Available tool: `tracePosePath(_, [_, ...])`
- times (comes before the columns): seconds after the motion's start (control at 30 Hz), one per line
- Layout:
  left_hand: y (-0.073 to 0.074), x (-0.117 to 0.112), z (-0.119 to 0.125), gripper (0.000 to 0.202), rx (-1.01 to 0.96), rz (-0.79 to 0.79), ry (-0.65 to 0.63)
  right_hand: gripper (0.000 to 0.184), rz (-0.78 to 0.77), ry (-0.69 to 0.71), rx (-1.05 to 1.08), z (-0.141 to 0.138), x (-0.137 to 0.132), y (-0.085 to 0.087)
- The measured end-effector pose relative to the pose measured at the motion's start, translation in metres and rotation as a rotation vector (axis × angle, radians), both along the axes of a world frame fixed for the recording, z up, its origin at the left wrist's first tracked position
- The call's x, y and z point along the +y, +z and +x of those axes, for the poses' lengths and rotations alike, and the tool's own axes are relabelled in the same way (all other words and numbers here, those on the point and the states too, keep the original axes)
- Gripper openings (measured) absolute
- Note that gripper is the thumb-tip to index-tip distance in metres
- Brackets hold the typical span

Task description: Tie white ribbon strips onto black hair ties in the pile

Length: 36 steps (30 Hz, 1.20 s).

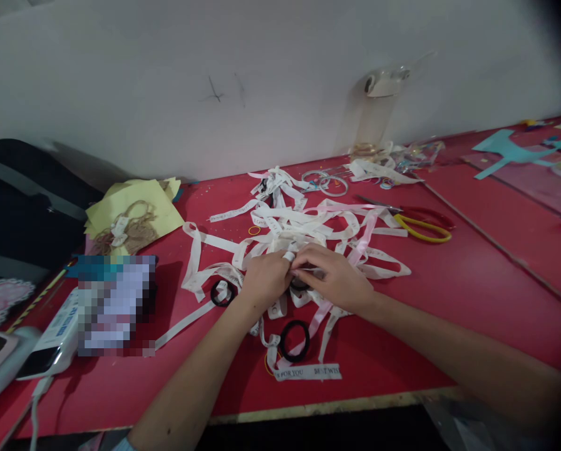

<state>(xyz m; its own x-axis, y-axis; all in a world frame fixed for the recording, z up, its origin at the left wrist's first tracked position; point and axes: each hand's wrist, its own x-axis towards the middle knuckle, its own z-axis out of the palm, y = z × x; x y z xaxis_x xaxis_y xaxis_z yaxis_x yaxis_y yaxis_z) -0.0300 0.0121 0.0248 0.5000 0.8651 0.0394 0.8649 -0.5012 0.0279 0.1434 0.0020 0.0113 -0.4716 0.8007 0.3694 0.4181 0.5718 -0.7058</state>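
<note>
My left hand point(270, 275) and my right hand point(330, 270) meet over a loose pile of white printed ribbon point(303, 222). Fingers of both are closed in a pinch on the white ribbon, a bit of which shows at the left fingertips. Partly hidden under the hands is a dark ring that looks like a hair tie. Nearer me lies a black hair tie point(282, 341) with white ribbon through it, beside a printed ribbon end point(308, 372). Another black hair tie point(211, 293) with ribbon rests left of my left wrist. A pink ribbon point(365, 237) runs through the pile.
Scissors point(421, 228) with red and yellow handles lie right of the pile. A clear bottle point(374, 119) stands by the wall. At left are yellow paper point(165, 207) with twine, a power bank point(57, 338) with a cable, and a dark bag point(22, 213). The red table point(355, 363) ends near me.
</note>
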Motion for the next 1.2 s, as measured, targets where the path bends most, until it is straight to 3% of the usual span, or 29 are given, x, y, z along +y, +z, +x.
tracePosePath(0.77, [0.000,0.001,0.000,0.016,0.026,-0.051,-0.007,0.010,-0.026,0.009,-0.037,0.000,-0.001,-0.001])
tracePosePath(1.2, [0.009,-0.002,0.005,0.017,0.042,-0.169,0.059,0.008,-0.017,0.009,-0.063,0.000,0.000,0.000])
